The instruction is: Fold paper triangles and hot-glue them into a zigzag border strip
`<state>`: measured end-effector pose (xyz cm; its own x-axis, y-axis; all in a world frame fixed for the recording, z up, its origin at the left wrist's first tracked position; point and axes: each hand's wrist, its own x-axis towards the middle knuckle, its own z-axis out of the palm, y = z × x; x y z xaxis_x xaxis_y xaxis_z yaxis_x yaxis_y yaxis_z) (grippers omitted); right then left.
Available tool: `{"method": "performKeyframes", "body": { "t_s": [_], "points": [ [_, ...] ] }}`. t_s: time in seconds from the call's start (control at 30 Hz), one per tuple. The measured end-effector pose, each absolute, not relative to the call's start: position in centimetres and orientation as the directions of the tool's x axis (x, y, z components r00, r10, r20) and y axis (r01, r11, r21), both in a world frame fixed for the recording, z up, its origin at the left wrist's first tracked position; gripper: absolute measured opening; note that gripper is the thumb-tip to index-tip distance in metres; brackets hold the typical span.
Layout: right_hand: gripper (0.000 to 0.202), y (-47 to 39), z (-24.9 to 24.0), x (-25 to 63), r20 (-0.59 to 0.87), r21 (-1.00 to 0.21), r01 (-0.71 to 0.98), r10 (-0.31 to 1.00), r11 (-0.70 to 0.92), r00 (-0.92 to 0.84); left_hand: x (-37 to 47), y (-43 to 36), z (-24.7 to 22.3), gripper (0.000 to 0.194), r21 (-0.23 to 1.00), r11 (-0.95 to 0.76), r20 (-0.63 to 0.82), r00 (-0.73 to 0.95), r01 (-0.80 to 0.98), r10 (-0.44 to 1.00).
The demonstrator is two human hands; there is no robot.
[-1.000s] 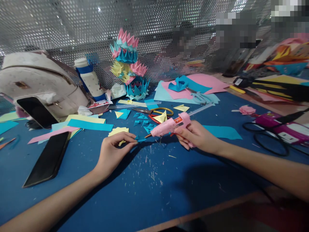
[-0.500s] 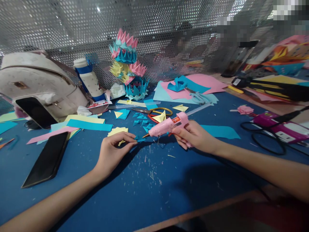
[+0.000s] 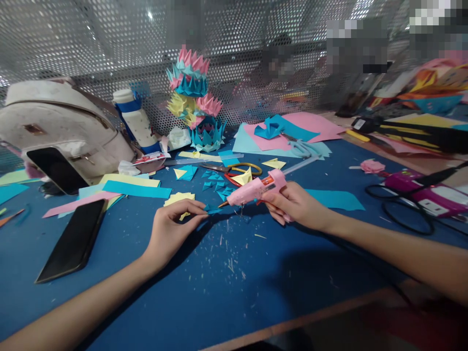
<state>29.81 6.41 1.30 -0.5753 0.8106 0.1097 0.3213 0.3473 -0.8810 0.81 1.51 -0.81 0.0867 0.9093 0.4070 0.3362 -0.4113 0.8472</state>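
Observation:
My left hand pinches a small blue folded paper piece between thumb and fingertips. A pink hot glue gun is gripped in my right hand, its nozzle pointing left at the blue piece. Whether the nozzle touches the paper, I cannot tell. Behind the nozzle lie several small blue folded triangles. Yellow folded pieces sit just beyond my left fingers. Scissors with red and yellow handles rest behind the glue gun, partly covered by a yellow folded piece.
A tower of folded paper rings stands at the back by the perforated metal panel. To the left are a white backpack, a bottle and a black phone. A purple power strip with black cord lies right.
Both hands, the blue paper piece and the glue gun keep nearly the same positions. The whole view has shifted very slightly.

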Motion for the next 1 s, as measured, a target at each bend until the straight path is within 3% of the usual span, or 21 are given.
{"method": "performKeyframes", "body": {
  "t_s": [1.0],
  "points": [
    [0.063, 6.82, 1.02, 30.61, 0.121, -0.87, 0.324, 0.798, 0.372, -0.59, 0.75, 1.42, -0.57, 0.006, 0.857, -0.387, 0.391, 0.058, 0.34, 0.918]
  ]
}}
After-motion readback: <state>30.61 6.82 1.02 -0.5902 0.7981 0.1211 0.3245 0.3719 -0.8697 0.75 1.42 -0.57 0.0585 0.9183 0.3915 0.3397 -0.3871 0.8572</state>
